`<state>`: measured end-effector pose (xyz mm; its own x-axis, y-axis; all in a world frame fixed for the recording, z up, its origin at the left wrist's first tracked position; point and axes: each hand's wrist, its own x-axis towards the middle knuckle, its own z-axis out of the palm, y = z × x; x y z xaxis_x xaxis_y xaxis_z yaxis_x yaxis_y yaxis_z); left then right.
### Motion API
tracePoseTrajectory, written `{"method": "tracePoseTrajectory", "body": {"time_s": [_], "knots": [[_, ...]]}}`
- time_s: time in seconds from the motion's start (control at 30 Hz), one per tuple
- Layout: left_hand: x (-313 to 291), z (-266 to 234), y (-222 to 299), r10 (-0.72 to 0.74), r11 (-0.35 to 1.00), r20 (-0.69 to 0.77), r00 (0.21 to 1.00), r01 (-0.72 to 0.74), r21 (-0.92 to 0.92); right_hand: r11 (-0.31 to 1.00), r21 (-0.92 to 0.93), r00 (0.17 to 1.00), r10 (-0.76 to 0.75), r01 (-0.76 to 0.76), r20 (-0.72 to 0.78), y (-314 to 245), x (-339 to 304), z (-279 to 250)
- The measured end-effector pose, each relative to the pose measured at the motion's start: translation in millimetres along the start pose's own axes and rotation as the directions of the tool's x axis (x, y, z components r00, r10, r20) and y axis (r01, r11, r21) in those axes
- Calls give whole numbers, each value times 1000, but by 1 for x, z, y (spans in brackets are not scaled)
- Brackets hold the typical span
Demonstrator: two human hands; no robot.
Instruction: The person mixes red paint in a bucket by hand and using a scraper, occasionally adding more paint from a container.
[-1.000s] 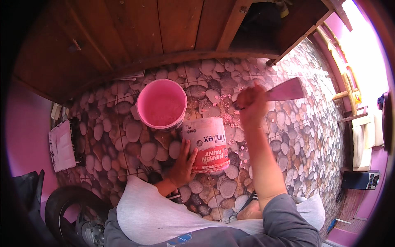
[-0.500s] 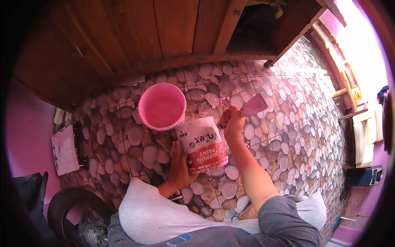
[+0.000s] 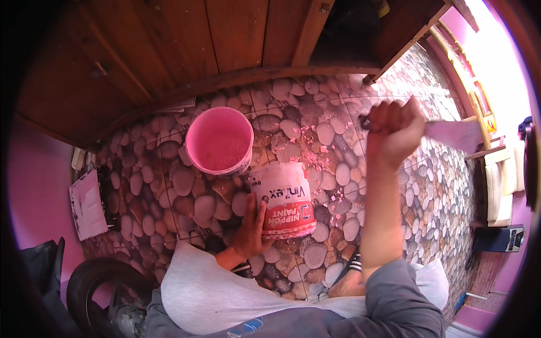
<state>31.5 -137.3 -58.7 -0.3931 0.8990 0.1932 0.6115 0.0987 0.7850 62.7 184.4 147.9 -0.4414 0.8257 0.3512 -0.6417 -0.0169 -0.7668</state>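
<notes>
My right hand (image 3: 397, 132) is raised at the right, fist closed round the handle of a putty knife; its wide blade (image 3: 453, 135), stained pink, points right. My left hand (image 3: 252, 228) lies with its fingers along the side of a white and red paint bucket (image 3: 287, 197), steadying it. That bucket is tipped on its side on the floor, and its inside is hidden from me. Just beyond it, to the left, stands an open bucket (image 3: 220, 141) with a pink inside, touched by neither hand.
Pink flakes (image 3: 318, 149) lie scattered over the pebble-patterned floor (image 3: 186, 217). A wooden cabinet (image 3: 169, 45) spans the far side. At the left are a paint-smeared white board (image 3: 88, 205) and a black wheel (image 3: 93, 293). A dark box (image 3: 499, 239) sits at the right.
My right hand has lifted away from the tipped bucket toward the right, carrying the putty knife. More pink flakes show on the floor. My left hand stays on the bucket, which has shifted slightly.
</notes>
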Motion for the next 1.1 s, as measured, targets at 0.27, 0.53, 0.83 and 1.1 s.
{"method": "tracePoseTrajectory", "body": {"time_s": [0.27, 0.53, 0.83, 1.1], "knots": [[-7, -6, -13, -113, 993, -18, 993, 113, -16, 847, 65, 812, 525, -527, -253, 131, -96, -19], [38, -22, 21, 164, 922, 242, 956, -236, 308, 829, -31, 797, 527, -559, -294, 124, -96, -11], [23, -25, 7, 195, 955, 90, 977, -210, 209, 976, 36, 926, 213, -213, -312, 86, -55, -14], [14, -21, -10, 213, 962, 12, 977, -212, 172, 851, 146, 794, 523, -504, -311, 117, -72, -32]]}}
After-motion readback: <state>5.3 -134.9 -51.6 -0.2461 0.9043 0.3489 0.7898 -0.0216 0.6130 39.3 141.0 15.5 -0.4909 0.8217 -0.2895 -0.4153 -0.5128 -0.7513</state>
